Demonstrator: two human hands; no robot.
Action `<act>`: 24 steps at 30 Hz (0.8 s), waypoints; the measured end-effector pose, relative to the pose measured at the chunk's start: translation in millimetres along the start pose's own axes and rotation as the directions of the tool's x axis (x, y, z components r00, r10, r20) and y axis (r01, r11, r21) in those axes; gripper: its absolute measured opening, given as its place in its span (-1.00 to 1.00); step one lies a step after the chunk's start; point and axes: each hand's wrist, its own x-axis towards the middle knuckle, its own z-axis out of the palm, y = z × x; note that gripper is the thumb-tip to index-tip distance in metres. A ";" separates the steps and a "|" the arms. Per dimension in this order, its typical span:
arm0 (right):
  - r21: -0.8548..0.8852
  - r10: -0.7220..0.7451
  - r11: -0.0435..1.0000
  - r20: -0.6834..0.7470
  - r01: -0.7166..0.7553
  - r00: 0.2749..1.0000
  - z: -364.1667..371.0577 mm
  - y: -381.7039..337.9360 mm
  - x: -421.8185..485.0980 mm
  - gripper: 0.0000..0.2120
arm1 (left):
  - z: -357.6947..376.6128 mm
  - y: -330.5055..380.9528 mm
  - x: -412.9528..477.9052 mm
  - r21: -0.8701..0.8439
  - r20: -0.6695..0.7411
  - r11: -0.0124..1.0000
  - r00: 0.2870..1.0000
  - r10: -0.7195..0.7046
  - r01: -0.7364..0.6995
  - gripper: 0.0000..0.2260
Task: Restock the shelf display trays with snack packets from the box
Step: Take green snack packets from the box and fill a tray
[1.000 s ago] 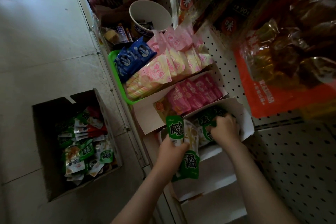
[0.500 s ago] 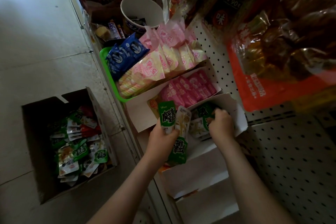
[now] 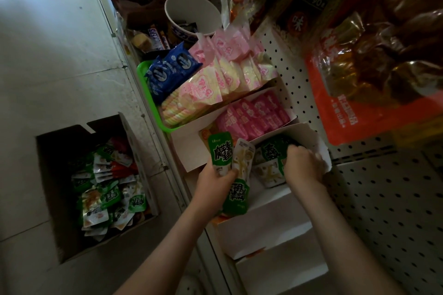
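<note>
Head view: mid-restock, filling the white tray (image 3: 309,134). Gripping green snack packets (image 3: 220,153) in left hand (image 3: 215,181) beside it; right hand (image 3: 303,165) curled on shelved packets (image 3: 271,151). Next, probably: slotting held ones upright. More in the box (image 3: 139,151), on the floor.

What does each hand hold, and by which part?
Left hand grips green-and-white snack packets at their middles; right hand, in the white cardboard tray, cannot be told.

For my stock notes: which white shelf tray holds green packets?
The tray that the right hand reaches into; its farther neighbour holds pink packets instead.
</note>
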 end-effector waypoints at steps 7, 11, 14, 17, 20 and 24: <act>-0.018 -0.108 0.994 -0.005 0.107 0.994 -9.2 1.8 -1.6 -0.67 | -2.1 0.6 0.0 0.011 0.009 1.000 1.000 -0.027 0.027 -0.72; 0.085 -0.038 0.996 0.009 0.037 0.999 -1.6 -0.5 -0.5 -0.70 | -3.1 -1.1 1.3 0.005 0.018 0.999 0.999 -0.033 0.033 -0.73; 0.213 0.040 0.976 0.074 -0.055 0.996 3.1 -4.1 6.8 -0.70 | -3.7 -2.2 2.4 -0.009 0.027 0.999 0.999 -0.037 0.037 -0.73; 0.338 0.097 0.934 0.065 -0.114 0.993 6.6 -7.0 12.3 -0.68 | -4.7 -3.5 2.7 -0.015 0.036 0.999 0.999 -0.034 0.034 -0.73; 0.318 0.089 0.943 0.040 -0.097 0.995 9.2 -9.4 11.6 -0.67 | -5.0 -3.7 2.9 -0.020 0.035 0.999 0.999 -0.033 0.034 -0.72; 0.266 0.053 0.960 0.134 -0.087 0.990 14.9 -12.5 7.4 -0.83 | -5.4 -3.9 3.7 -0.015 0.031 1.000 0.999 -0.027 0.027 -0.73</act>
